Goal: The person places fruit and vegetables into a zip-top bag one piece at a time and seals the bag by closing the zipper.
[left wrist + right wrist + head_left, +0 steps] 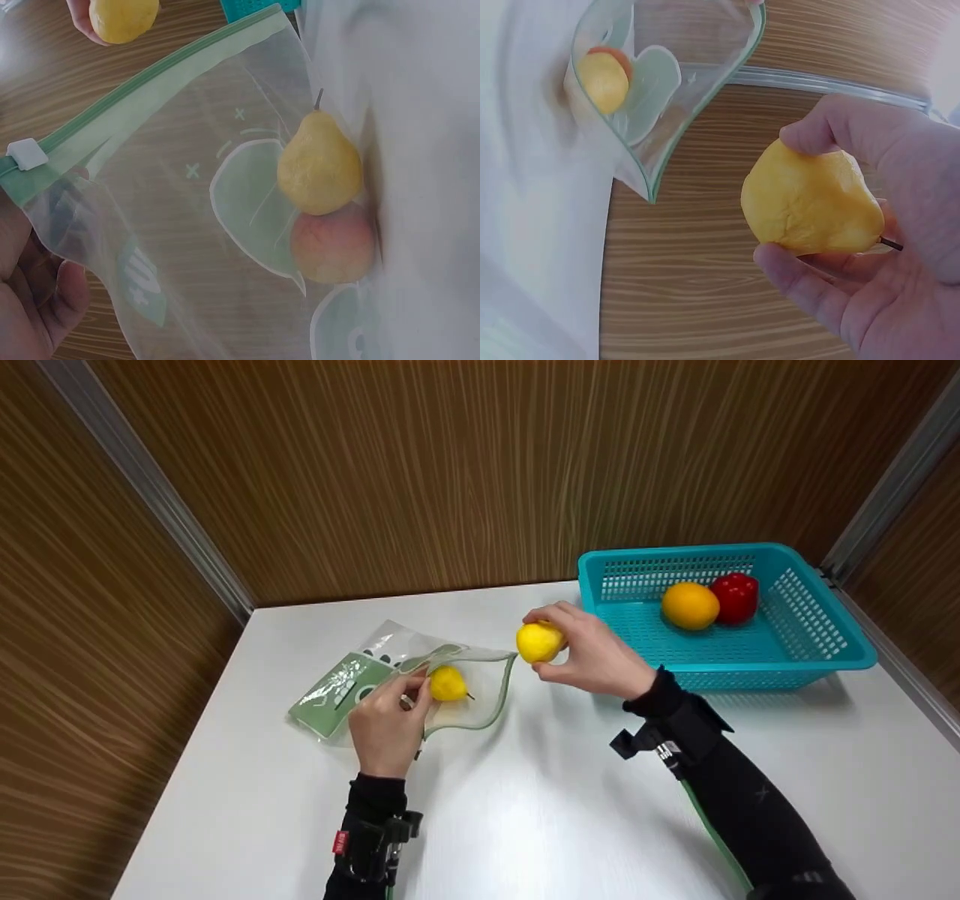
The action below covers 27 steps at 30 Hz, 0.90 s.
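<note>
A clear zip bag [341, 694] with green print and a green rim lies on the table, its mouth spread wide toward the right. My left hand [388, 727] pinches the near edge of that mouth. Inside the bag a yellow pear [321, 169] sits against a reddish-yellow peach [334, 244]; the head view shows only the pear. My right hand [600, 656] holds a second yellow pear [810, 199] between thumb and fingers, its stem toward the palm. This pear is raised just right of the bag's mouth. A white slider [28, 154] sits on the zip close to my left hand.
At the right stands a turquoise basket [750, 667] with an orange-yellow fruit [690, 606] and a red fruit [736, 598] in it. Wood-grain panels [420, 480] wall the white table [495, 825] at the back and both sides.
</note>
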Tool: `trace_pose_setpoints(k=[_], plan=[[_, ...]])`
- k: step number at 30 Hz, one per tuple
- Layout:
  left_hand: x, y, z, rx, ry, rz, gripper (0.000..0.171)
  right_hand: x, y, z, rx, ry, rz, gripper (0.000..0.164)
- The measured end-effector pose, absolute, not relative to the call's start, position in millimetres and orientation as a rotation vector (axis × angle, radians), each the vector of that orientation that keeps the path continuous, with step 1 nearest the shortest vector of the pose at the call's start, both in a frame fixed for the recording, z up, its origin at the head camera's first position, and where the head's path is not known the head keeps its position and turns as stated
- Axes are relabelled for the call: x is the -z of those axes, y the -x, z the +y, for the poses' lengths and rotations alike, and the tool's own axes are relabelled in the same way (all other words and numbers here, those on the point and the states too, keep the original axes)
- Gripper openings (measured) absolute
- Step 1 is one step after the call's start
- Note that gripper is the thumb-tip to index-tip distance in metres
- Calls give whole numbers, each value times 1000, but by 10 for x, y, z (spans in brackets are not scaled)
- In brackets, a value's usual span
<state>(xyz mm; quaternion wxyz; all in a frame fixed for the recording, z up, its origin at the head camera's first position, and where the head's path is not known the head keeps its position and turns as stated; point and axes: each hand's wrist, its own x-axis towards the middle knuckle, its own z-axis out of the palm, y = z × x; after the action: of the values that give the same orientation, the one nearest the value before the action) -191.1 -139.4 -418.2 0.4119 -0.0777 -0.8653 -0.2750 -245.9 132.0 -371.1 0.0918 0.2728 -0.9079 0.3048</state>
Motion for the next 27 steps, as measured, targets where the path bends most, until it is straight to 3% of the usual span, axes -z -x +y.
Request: trace_pose_setpoints(k=[27], plan=[[4160,1903,-1373,706,167,-2182,10,4062,2258,771,-839,-1091,-2734,52]])
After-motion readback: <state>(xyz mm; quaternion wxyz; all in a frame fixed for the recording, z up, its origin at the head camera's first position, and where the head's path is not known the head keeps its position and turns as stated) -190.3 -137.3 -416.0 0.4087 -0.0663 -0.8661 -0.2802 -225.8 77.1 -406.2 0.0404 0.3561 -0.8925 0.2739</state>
